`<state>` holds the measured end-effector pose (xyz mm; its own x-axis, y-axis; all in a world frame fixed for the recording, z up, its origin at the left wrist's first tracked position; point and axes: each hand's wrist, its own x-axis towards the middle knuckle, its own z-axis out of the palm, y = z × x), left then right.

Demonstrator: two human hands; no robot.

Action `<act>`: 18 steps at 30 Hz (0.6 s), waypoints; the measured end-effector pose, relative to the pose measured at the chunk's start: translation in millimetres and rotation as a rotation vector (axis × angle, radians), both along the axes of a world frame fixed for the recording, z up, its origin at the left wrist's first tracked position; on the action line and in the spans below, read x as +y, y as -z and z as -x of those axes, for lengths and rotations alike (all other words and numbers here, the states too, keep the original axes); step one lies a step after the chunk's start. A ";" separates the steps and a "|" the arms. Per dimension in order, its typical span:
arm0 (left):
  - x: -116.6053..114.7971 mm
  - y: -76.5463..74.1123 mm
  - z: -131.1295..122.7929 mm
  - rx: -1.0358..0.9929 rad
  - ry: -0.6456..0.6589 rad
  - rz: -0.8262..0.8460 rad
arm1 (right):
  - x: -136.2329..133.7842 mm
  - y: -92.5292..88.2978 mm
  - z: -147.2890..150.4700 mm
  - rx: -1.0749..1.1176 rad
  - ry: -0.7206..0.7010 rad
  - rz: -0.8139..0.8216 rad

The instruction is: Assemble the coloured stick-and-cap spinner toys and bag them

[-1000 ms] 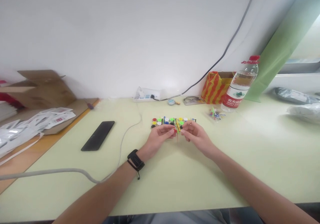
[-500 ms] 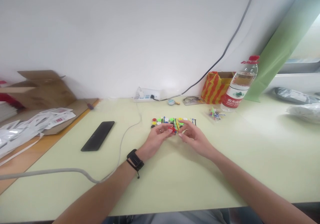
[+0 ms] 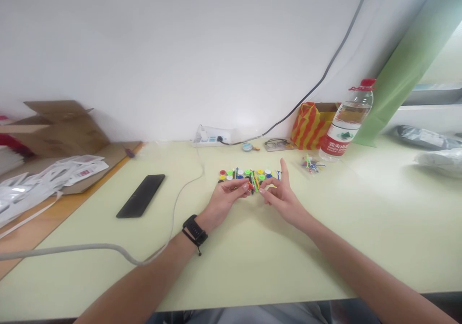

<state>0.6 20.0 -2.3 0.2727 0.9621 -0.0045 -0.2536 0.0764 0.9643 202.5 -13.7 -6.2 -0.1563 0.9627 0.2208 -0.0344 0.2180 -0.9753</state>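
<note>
A cluster of small coloured plastic discs and thin sticks (image 3: 249, 174) lies on the pale green table (image 3: 252, 247), in the middle. My left hand (image 3: 227, 199), with a black wristband on its arm, pinches a small red piece and some sticks at the near edge of the cluster. My right hand (image 3: 281, 196) is just right of it, fingers spread, the index finger raised straight up. Its thumb and middle finger reach toward the pieces my left hand holds. Nothing sits in the right hand.
A black phone (image 3: 141, 202) lies left of my hands, crossed nearby by a grey cable (image 3: 108, 249). A power strip (image 3: 211, 137), a striped bag (image 3: 311, 125), a water bottle (image 3: 344, 124) and more loose coloured pieces (image 3: 311, 165) stand at the back. White packets (image 3: 43, 179) lie at far left.
My right hand has opened: its fingers, curled in a pinch before, now spread with the index finger pointing up. My left hand keeps its pinch in nearly the same place.
</note>
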 end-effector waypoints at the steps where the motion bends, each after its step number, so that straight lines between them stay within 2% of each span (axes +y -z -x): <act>1: -0.1 -0.3 -0.2 -0.002 -0.002 -0.005 | -0.6 -0.9 0.4 0.012 0.004 0.006; 4: -0.3 -1.0 -0.7 -0.004 -0.005 -0.014 | -3.0 -5.4 0.1 0.000 -0.013 0.056; 7: -0.4 -1.5 -1.0 -0.009 -0.004 -0.029 | -4.5 -10.0 -2.3 -0.070 -0.183 0.135; 9: -0.4 -1.7 -0.8 -0.014 -0.001 -0.037 | -4.6 -11.8 -3.2 -0.071 -0.248 0.146; 14: -0.2 -0.7 0.5 0.010 0.021 -0.033 | -2.6 -12.1 -0.6 0.015 -0.119 0.108; 18: -0.6 0.3 0.7 0.010 0.043 -0.016 | -2.1 -11.2 0.2 -0.006 -0.092 0.085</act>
